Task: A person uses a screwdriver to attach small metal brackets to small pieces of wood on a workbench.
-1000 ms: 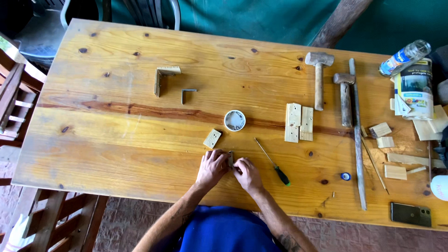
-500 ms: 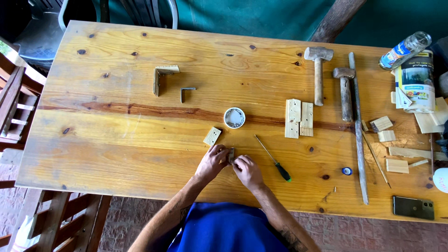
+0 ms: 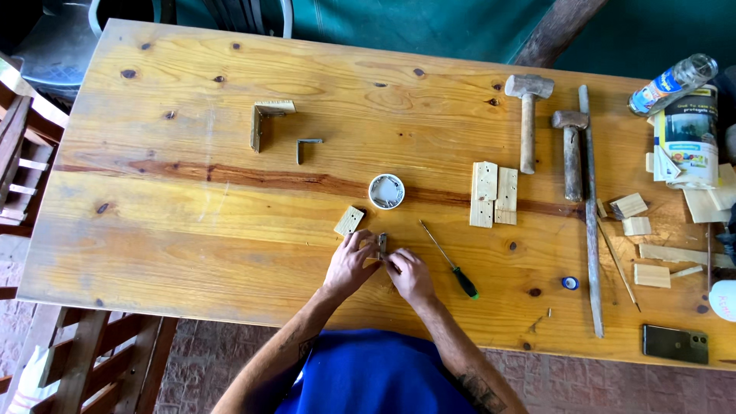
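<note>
- Both hands meet near the front edge of the wooden surface (image 3: 192,230), working on one small piece: a grey metal bracket (image 3: 382,244) that stands just above the fingertips.
- The left hand (image 3: 349,267) has its fingers curled in against the bracket's left side, seemingly steadying it; the right hand (image 3: 410,277) pinches close at its lower right. What sits under the right fingers is too small to tell.
- Judged step: fitting or seating the bracket, with both hands occupied.
- A small wood block (image 3: 349,221) lies just beside the left hand; a white round tin (image 3: 386,192) sits beyond it.
- A green-handled screwdriver (image 3: 452,262) lies just right of the right hand, untouched.
- Any driving move would call for one hand to let go and take up the screwdriver while the other keeps the bracket upright.
</note>
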